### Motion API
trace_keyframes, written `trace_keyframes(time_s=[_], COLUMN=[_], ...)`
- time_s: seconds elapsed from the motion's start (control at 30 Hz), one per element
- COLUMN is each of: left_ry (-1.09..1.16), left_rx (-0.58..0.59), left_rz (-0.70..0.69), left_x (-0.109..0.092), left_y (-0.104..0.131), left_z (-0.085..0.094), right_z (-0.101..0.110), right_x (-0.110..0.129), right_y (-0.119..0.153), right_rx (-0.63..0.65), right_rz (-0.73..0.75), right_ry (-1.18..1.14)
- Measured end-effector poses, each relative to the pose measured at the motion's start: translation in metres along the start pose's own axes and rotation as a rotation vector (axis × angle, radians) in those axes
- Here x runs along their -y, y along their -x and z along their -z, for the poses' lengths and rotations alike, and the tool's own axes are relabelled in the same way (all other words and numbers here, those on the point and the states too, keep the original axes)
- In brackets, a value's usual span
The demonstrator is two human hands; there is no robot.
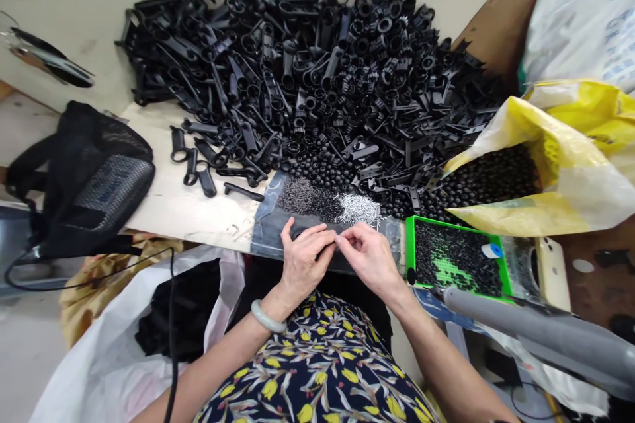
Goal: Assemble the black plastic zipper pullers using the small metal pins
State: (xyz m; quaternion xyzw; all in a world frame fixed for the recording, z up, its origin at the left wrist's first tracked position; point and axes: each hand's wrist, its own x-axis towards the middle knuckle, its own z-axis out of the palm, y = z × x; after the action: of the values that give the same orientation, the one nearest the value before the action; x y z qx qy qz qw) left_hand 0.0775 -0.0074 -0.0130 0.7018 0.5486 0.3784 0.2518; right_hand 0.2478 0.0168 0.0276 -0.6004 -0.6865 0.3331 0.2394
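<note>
My left hand, with a pale bangle on its wrist, is closed in front of my body, fingers curled around something I cannot make out. My right hand pinches at its fingertips, which meet those of my left hand; what they hold is too small to name. Just beyond the hands, a dark cloth covers the table edge. On it lie small silvery pins, small black pieces and tiny grey-brown parts.
A big heap of black plastic parts fills the table behind. At right are a green tray of black bits, a yellow-white bag with black balls and a grey arm-like bar. A black mesh bag sits left.
</note>
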Motion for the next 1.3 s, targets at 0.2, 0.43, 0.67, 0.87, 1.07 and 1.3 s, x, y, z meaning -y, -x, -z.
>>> trace_keyframes(time_s=[0.2, 0.43, 0.67, 0.87, 1.07, 1.3], left_ry=[-0.006, 0.017, 0.014, 0.018, 0.025, 0.029], left_rx=[0.001, -0.028, -0.06, -0.056, -0.053, -0.048], left_rz=[0.034, 0.048, 0.016, 0.015, 0.028, 0.042], left_x=[-0.004, -0.003, -0.002, -0.002, -0.004, -0.002], left_y=[-0.002, -0.001, -0.001, 0.001, 0.0, 0.001], left_z=[0.0, -0.004, -0.005, -0.005, -0.003, -0.006], right_z=[0.001, 0.034, 0.088, 0.07, 0.009, -0.011], right_x=[0.005, -0.028, -0.054, -0.004, 0.027, 0.033], right_y=[0.012, 0.145, 0.137, 0.048, -0.009, -0.026], right_rx=[-0.066, -0.308, -0.732, -0.563, -0.429, -0.36], right_rz=[0.042, 0.112, 0.033, 0.166, 0.268, 0.376], right_ry=[-0.054, -0.05, -0.377, -0.589, -0.787, -0.971])
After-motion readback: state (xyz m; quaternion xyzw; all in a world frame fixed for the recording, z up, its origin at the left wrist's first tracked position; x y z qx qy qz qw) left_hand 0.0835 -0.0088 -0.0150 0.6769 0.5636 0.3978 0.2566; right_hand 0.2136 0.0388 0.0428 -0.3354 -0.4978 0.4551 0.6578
